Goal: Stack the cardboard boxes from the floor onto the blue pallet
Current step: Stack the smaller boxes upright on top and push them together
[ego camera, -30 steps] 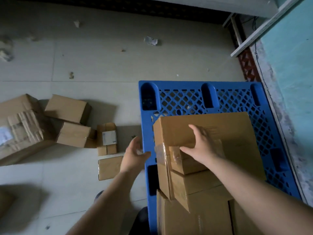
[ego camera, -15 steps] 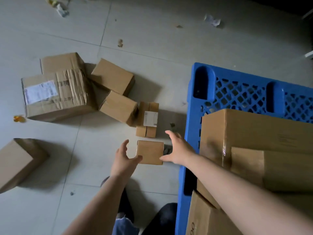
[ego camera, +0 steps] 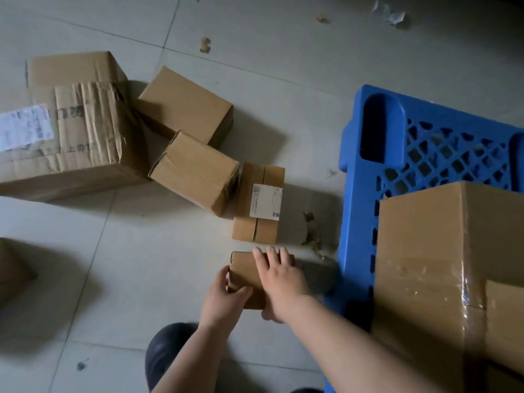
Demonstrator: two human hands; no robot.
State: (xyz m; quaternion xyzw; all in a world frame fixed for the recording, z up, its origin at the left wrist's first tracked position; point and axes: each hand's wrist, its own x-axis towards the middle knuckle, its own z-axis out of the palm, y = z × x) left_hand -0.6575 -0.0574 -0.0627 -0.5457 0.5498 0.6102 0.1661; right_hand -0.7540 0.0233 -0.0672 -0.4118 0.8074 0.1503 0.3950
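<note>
A small flat cardboard box lies on the tiled floor just left of the blue pallet. My left hand grips its near left corner, thumb on top. My right hand lies flat over its right half, fingers spread across the top and thumb under the near edge. Both hands hold the box. On the pallet stands a big taped carton with another box against it at the right edge.
More boxes lie on the floor: a labelled small box, two medium boxes, a large crumpled carton, and one at the left edge. My knee shows below. Paper scraps litter the far floor.
My right hand left the stack on the pallet and swung left. Both hands reached down and closed on the small flat box. The view turned left and down.
</note>
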